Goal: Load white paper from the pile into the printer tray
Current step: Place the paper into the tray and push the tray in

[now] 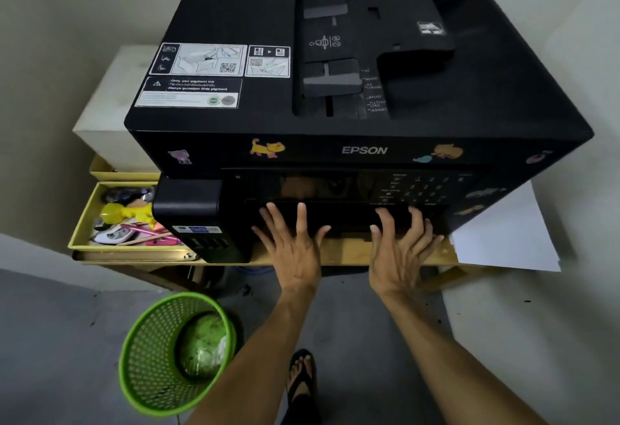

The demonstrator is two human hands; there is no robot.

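The printer (335,89) fills most of the view, a wide black machine standing on a low wooden counter (352,252). Its tray (339,215) sits low on the front face, below the control panel, and looks pushed in or nearly so; whether any paper is inside cannot be told.

The paper (503,237), a thin white pile, lies on the counter at the printer's right front corner, partly tucked under the machine and overhanging the edge. No sheet is in either hand, so the pile looks untouched at this moment.

The left hand (292,247) lies flat against the tray front, fingers straight and spread, its grip released. The right hand (402,250) presses the same front just beside it, fingers spread and a little bent at the tips, holding nothing.

By my reading, either the tray is about to be drawn out and loading is all ahead, or it is being pushed home after filling; the pictures do not settle which.
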